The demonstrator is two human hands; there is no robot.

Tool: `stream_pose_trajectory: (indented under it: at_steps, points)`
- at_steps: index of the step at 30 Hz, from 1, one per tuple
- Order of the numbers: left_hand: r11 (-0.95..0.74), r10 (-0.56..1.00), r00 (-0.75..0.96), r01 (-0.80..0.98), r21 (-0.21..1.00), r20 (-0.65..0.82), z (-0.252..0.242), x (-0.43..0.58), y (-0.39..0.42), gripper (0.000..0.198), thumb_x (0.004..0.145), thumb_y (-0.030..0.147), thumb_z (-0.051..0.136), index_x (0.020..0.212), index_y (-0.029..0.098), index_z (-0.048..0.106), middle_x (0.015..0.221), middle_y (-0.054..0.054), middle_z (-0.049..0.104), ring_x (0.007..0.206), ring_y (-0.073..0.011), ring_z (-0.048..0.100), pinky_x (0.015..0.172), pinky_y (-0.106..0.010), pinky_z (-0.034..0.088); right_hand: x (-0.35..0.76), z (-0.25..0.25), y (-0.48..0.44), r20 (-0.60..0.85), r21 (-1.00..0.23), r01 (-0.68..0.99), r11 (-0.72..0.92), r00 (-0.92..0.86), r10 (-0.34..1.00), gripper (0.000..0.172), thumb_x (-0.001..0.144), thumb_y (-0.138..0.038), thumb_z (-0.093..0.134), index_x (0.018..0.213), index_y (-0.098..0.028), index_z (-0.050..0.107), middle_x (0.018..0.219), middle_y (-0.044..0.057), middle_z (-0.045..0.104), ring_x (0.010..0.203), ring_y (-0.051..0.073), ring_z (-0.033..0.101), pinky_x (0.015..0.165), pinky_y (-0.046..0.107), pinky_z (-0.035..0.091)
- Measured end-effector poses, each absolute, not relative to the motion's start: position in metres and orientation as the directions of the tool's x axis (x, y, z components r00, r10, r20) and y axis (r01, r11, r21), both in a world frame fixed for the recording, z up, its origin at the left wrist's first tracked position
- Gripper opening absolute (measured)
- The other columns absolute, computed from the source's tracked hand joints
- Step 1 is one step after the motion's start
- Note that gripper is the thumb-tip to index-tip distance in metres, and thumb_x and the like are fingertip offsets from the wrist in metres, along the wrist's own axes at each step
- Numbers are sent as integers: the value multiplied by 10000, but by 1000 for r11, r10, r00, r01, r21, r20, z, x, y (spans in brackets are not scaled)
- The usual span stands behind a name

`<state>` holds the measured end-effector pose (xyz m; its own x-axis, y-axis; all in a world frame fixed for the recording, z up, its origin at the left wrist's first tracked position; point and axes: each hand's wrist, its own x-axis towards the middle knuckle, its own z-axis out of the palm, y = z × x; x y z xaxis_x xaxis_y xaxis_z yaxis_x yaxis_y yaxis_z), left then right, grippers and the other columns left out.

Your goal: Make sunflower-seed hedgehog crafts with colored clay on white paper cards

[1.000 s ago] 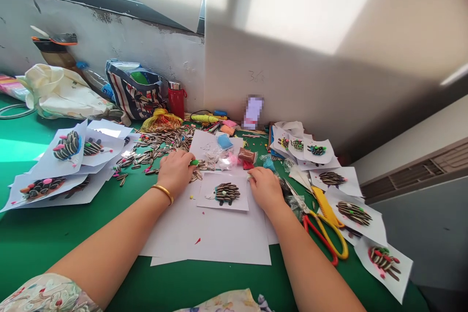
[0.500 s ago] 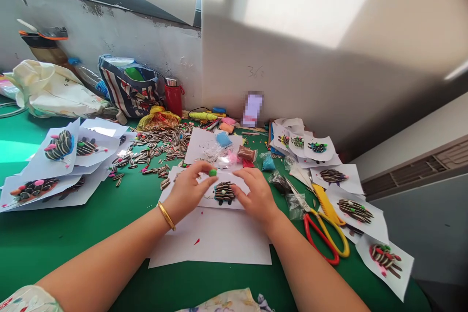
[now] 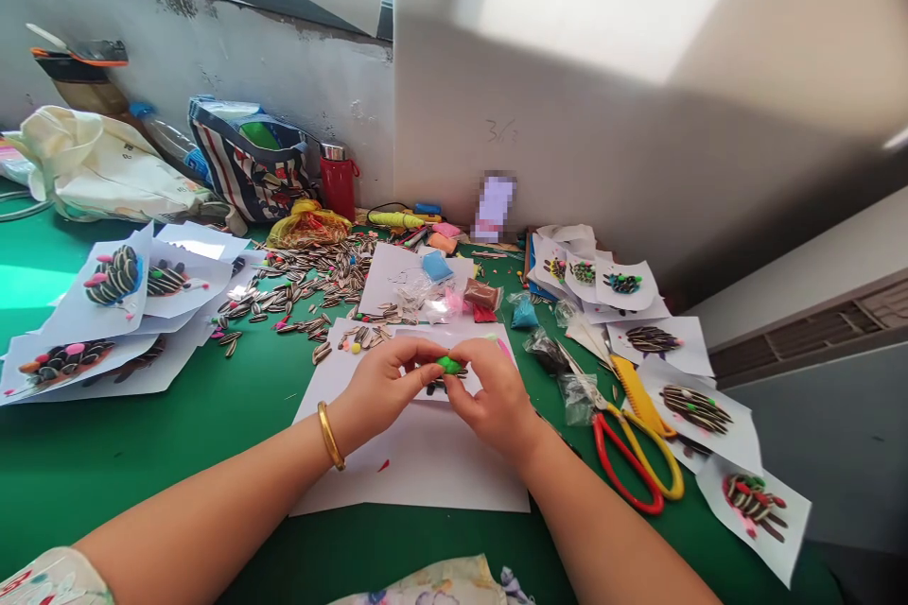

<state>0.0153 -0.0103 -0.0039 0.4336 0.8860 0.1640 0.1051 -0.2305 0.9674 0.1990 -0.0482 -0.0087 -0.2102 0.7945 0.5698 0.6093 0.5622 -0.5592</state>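
My left hand (image 3: 379, 388) and my right hand (image 3: 493, 397) meet over white paper sheets (image 3: 418, 463) on the green table (image 3: 142, 435). Both pinch one small lump of green clay (image 3: 448, 364) between their fingertips. Under the hands lies a small paper square with a seed-covered figure (image 3: 444, 385), mostly hidden by the fingers. A gold bangle (image 3: 330, 435) circles my left wrist.
Loose sunflower seeds (image 3: 305, 279) are strewn behind the hands. Finished seed pictures lie at left (image 3: 117, 279) and right (image 3: 691, 406). Red-and-yellow scissors (image 3: 638, 454) and a yellow knife lie right of my right hand. Clay packets (image 3: 482, 295), a red flask (image 3: 339, 184) and bags (image 3: 245, 161) line the wall.
My left hand came in from the seed pile with the green clay lump. The right hand moved left to meet it, and both now pinch the lump above the seed figure.
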Motion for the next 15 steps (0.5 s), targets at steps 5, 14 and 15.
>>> stream_pose_trajectory:
  at_steps: [5, 14, 15]
  points:
    - [-302, 887, 423, 233, 924, 183, 0, 15, -11, 145, 851, 322, 656, 883, 197, 721, 833, -32, 730, 750, -172, 668, 659, -276, 537, 196, -11, -48, 559, -557, 625, 547, -204, 803, 65, 867, -237, 609, 920, -229, 572, 817, 25, 628, 759, 185, 570, 706, 327, 454]
    - [-416, 869, 406, 294, 860, 281, 4, 18, -15, 50, 818, 227, 635, 799, 196, 669, 754, 1, 670, 685, -134, 596, 619, -240, 494, 197, -11, -46, 554, -517, 654, 553, -238, 798, 72, 820, -164, 550, 826, -230, 576, 747, 13, 613, 742, 188, 554, 688, 322, 430]
    - [-408, 871, 404, 273, 871, 281, 4, 17, -15, 56, 826, 236, 632, 826, 197, 672, 767, -3, 672, 690, -136, 600, 623, -244, 502, 197, -10, -46, 545, -519, 653, 551, -244, 802, 76, 827, -171, 543, 839, -230, 589, 756, 17, 620, 748, 190, 557, 693, 325, 432]
